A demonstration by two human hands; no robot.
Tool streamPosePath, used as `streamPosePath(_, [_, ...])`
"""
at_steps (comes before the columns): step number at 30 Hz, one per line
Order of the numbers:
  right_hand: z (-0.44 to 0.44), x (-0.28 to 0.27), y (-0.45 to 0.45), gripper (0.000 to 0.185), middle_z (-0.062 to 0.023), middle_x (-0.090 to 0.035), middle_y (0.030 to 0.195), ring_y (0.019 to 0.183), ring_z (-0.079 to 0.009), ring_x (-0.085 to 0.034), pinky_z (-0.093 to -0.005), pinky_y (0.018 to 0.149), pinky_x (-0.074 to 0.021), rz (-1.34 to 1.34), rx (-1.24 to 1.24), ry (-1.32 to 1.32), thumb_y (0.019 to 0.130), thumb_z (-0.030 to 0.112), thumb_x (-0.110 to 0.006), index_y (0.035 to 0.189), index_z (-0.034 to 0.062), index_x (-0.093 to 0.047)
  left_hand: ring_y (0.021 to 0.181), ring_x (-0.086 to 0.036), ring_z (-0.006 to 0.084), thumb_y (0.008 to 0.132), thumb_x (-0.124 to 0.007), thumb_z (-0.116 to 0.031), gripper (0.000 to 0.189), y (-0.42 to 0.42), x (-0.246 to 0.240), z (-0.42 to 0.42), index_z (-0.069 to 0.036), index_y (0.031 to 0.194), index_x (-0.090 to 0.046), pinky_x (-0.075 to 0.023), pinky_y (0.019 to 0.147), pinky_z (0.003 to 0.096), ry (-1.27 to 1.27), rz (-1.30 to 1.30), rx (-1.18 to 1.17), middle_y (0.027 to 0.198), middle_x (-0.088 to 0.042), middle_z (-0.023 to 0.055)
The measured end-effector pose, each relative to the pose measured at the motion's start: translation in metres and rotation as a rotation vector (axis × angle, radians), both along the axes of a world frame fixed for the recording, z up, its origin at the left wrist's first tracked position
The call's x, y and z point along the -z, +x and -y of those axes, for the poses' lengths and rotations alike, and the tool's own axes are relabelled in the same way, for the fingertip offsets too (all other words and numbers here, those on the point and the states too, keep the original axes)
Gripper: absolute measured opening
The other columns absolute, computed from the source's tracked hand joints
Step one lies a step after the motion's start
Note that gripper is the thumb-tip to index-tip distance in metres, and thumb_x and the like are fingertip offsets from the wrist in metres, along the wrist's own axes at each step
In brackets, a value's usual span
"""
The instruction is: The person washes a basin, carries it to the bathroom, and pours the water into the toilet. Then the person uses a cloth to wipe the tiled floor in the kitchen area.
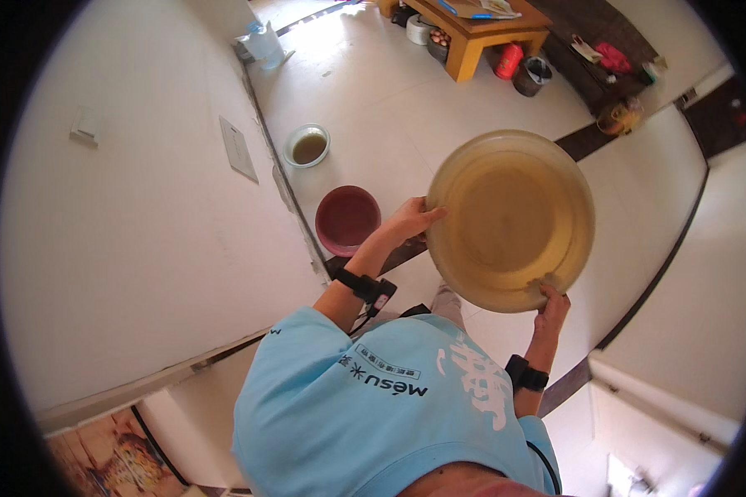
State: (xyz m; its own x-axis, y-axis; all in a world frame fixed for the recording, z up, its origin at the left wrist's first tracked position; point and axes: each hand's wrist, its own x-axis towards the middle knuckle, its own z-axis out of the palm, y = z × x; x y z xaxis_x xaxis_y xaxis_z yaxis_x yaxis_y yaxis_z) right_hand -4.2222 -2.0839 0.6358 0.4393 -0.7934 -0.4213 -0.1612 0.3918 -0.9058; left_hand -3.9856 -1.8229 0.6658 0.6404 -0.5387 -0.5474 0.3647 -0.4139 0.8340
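Observation:
A large round yellowish plastic basin (506,217) is held up in front of my body, its inside facing me. My left hand (415,218) grips its left rim, the thumb lying over the edge and the fingers mostly hidden beneath. At the lower right rim, my right hand (553,304) has hold of the basin next to a darker patch. Whether liquid lies in this basin I cannot tell. Beyond my left forearm, a dark red basin (347,218) rests on the floor by the wall. Farther off stands a pale basin (308,145) with murky brown liquid inside.
A white wall (161,217) runs along my left side. Ahead is a wooden table (466,37), with a red canister (508,61) and a lined bin (533,76) beside it. A clear plastic water jug (266,46) stands near the far wall corner. A dark strip (584,140) crosses the pale floor.

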Motion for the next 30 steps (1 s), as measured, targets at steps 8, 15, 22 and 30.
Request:
streamPosePath(8, [0.103, -0.007, 0.236, 0.038, -0.0132, -0.066, 0.096, 0.082, -0.0222, -0.064, -0.0334, 0.076, -0.0517, 0.075, -0.425, 0.018, 0.071, 0.004, -0.068, 0.105, -0.0094, -0.060, 0.059, -0.056, 0.0112, 0.089, -0.059, -0.031, 0.036, 0.095, 0.019, 0.033, 0.002, 0.105, -0.062, -0.0412, 0.051, 0.0255, -0.268, -0.009, -0.528, 0.078, -0.064, 0.0038])
streamPosePath(15, [0.090, 0.022, 0.434, 0.038, -0.0127, -0.066, 0.097, 0.082, -0.0196, -0.065, -0.0315, 0.074, -0.0528, 0.061, -0.669, 0.063, 0.078, 0.009, -0.068, 0.110, -0.0092, -0.058, 0.094, -0.064, 0.0216, 0.091, -0.057, -0.022, 0.039, 0.219, 0.054, -0.003, 0.004, 0.120, -0.052, -0.0549, 0.072, 0.0352, -0.214, -0.094, -0.726, 0.108, -0.063, 0.0112])
streamPosePath(22, [0.087, 0.020, 0.622, 0.037, -0.0056, -0.064, 0.091, 0.071, -0.0119, -0.058, -0.0245, 0.059, -0.0447, 0.029, -0.774, 0.073, 0.078, 0.011, -0.067, 0.112, -0.0019, -0.058, 0.056, -0.055, 0.0150, 0.089, -0.059, -0.025, 0.031, 0.396, 0.040, -0.005, 0.000, 0.106, -0.058, -0.0415, 0.047, 0.0276, -0.111, -0.020, -0.796, 0.081, -0.063, 0.0066])
streamPosePath(30, [0.096, 0.004, 0.828, 0.037, -0.0052, -0.064, 0.091, 0.075, -0.0125, -0.061, -0.0272, 0.067, -0.0505, 0.090, -0.890, 0.094, 0.079, 0.013, -0.067, 0.112, -0.0017, -0.058, 0.050, -0.052, 0.0157, 0.085, -0.060, -0.025, 0.026, 0.580, 0.038, 0.013, 0.001, 0.088, -0.059, -0.0394, 0.044, 0.0285, -0.053, 0.112, -0.965, 0.067, -0.059, 0.0058])
